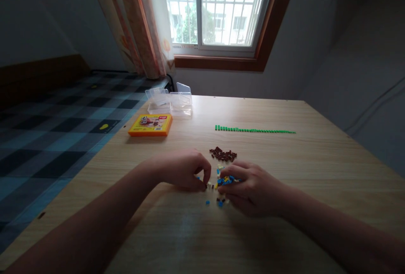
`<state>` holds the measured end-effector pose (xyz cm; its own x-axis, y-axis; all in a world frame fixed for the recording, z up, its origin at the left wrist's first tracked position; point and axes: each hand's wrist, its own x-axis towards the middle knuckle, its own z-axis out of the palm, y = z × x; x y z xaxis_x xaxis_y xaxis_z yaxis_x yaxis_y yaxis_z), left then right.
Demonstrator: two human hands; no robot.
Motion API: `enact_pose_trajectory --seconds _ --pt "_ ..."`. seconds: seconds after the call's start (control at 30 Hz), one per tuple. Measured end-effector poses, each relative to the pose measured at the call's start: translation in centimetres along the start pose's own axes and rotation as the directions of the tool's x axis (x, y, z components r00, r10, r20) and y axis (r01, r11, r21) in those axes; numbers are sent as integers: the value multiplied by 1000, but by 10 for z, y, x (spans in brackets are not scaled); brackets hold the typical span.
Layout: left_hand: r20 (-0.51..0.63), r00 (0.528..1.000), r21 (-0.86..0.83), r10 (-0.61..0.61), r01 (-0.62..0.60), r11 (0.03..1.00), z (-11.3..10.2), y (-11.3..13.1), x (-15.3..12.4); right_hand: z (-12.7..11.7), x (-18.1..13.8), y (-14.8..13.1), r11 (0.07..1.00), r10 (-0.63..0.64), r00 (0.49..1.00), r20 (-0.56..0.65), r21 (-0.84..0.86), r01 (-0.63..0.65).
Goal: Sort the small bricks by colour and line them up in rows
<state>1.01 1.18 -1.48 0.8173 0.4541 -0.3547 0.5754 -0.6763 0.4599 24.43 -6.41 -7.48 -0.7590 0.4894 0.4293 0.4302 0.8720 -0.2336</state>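
Your left hand [186, 170], just left of the middle of the frame, curls its thumb and forefinger down until the tips nearly meet at a tiny dark brown brick [205, 186]; you cannot tell from here whether the brick is pinched or only touched. Your right hand [253, 186], to the right of it, has its thumb and fingers parted around a loose heap of blue and yellow bricks [226, 180], touching the heap's edge without closing on it.

The bricks are small, hard-edged and look like plastic. Between your hands and just below them, a few strays lie apart, among them a blue brick [207, 202] at lower centre. Just above your right hand spreads a pile of brown bricks [223, 154], some long and narrow, others short.

Farther up, right of centre, green bricks [253, 130] form a thin, nearly straight row, the largest-looking at its left end. Left of centre lies a flat yellow box [150, 124] with a printed top, and just behind it clear plastic cases [181, 108], thin-walled, with raised lids. All this rests on a smooth, pale wood-grained table [316, 151]. A checked cloth [95, 105] fills the left side, below a patterned curtain [139, 21] and the barred window [228, 8] at the top.
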Motion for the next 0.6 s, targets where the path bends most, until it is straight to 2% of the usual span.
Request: enact_pose_trajectory --seconds 0.4,0.6 --pt "-18 1000 16 -6 7 1000 1 0 0 -5 -3 6 999 16 997 -78 53 -11" --pt "-31 999 46 -14 15 999 2 1 0 -2 -2 6 999 43 999 -26 19 -43"
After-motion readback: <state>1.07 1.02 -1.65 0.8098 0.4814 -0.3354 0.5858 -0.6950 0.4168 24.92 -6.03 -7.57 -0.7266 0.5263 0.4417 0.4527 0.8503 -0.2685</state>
